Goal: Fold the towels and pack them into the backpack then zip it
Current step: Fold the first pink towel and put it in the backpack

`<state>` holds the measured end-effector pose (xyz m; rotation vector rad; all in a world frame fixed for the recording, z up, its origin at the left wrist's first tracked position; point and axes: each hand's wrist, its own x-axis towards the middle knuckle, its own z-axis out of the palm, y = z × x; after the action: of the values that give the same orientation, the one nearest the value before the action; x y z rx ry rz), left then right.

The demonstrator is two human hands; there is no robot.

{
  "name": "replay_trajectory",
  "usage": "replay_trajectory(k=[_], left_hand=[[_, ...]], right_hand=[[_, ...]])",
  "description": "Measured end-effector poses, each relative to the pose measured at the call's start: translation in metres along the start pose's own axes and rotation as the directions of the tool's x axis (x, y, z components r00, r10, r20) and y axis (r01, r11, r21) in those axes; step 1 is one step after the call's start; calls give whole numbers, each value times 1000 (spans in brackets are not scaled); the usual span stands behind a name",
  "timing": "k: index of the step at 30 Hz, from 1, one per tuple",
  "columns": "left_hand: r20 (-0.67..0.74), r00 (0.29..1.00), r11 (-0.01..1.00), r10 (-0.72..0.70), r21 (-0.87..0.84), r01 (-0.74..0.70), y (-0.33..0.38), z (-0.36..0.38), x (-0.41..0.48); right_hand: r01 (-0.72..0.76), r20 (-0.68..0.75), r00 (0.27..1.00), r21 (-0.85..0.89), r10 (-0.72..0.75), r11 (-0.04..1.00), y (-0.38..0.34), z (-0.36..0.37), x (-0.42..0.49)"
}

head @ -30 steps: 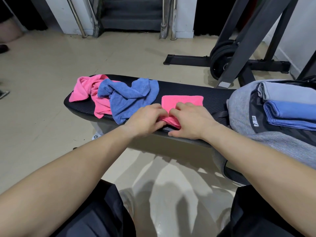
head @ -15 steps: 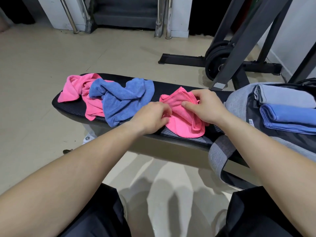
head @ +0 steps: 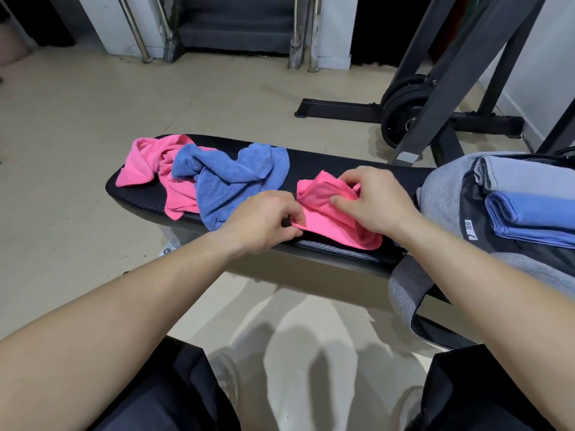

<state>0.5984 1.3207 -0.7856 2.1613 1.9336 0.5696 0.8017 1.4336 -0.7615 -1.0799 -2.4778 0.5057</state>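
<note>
Bunched since earlier, the pink towel (head: 330,219) is pinched near-left by the left hand (head: 264,222), far-right by the right hand (head: 375,200), beside the backpack (head: 445,194).

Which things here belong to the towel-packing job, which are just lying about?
Job: held pink towel, left hand, right hand, crumpled blue towel, crumpled pink towel, backpack, folded grey towel, folded blue towel.
Idle: weight plates, rack frame, stairs.

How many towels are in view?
5: crumpled pink towel, crumpled blue towel on the bench; held pink towel mid-bench; grey towel, folded blue towel in the backpack, which may hide more.
</note>
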Motion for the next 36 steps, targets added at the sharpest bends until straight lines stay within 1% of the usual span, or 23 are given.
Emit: replay_trajectory(k=[3, 5, 6, 7, 9, 11, 12, 14, 16, 17, 18, 20, 21, 22, 24, 26, 28, 31, 33, 36], left_hand=[[-173, 984, 998, 43, 57, -34, 1, -3, -4], [-269, 961, 996, 60, 85, -39, 4, -4, -4], [-293, 954, 996, 64, 82, -42, 6, -3, -4], [-301, 952, 998, 59, 54, -45, 8, -2, -4], [-276, 960, 996, 39, -64, -59, 11, -2, -2], [-232, 972, 981, 29, -180, -72, 15, -1, 0], [-224, 974, 977, 23, -202, -70, 16, -2, 2], [-245, 969, 974, 8, -218, -63, 20, -4, 6], [-297, 955, 968, -18, -243, -58, 24, -7, 9], [-323, 946, 965, -38, -257, -49, 26, -9, 11], [-345, 936, 962, -63, -271, -35, 27, -12, 14], [-360, 927, 952, -102, -307, -14, 29, -17, 19], [-362, 927, 951, -102, -308, -16, 30, -20, 22], [-366, 927, 958, -86, -287, -24, 30, -22, 24], [-390, 919, 974, -66, -223, -25, 29, -28, 31], [-428, 899, 980, -89, -198, 3, 29, -34, 38], [-445, 886, 979, -127, -199, 40, 29, -39, 46], [-448, 881, 975, -153, -213, 60, 32, -40, 62], [-486, 860, 968, -154, -247, 34, 35, -42, 74], [-543, 821, 956, -173, -292, 9, 42, -49, 88]], right_hand=[[96, 74, 994, -170, -84, 981, -12, 11, -6], [117, 122, 988, -180, -96, 977, -17, 17, -10], [121, 140, 985, -169, -98, 978, -17, 19, -11], [126, 156, 983, -164, -100, 978, -18, 21, -12], [133, 169, 980, -149, -107, 980, -19, 21, -14], [128, 176, 978, -94, -110, 987, -19, 20, -14], [127, 178, 977, -63, -114, 990, -20, 17, -15], [122, 179, 976, 19, -123, 992, -19, 9, -16], [71, 211, 973, 132, -98, 989, -17, -3, -20], [49, 230, 970, 143, -81, 989, -15, -9, -21], [41, 240, 969, 105, -65, 994, -14, -15, -24], [49, 210, 977, -80, -31, 996, -10, -19, -28], [47, 169, 985, -128, -25, 991, -9, -20, -29], [26, 127, 992, -121, -10, 992, -7, -23, -29], [19, 74, 997, -34, -17, 999, -3, -34, -26], [50, 109, 993, 29, -53, 998, -1, -51, -21], [86, 167, 982, 9, -86, 996, 0, -68, -15], [83, 173, 982, -66, -70, 994, 0, -86, -1], [75, 114, 992, -129, -61, 989, 2, -94, 10], [15, -92, 995, -186, -32, 982, 9, -99, 22]])
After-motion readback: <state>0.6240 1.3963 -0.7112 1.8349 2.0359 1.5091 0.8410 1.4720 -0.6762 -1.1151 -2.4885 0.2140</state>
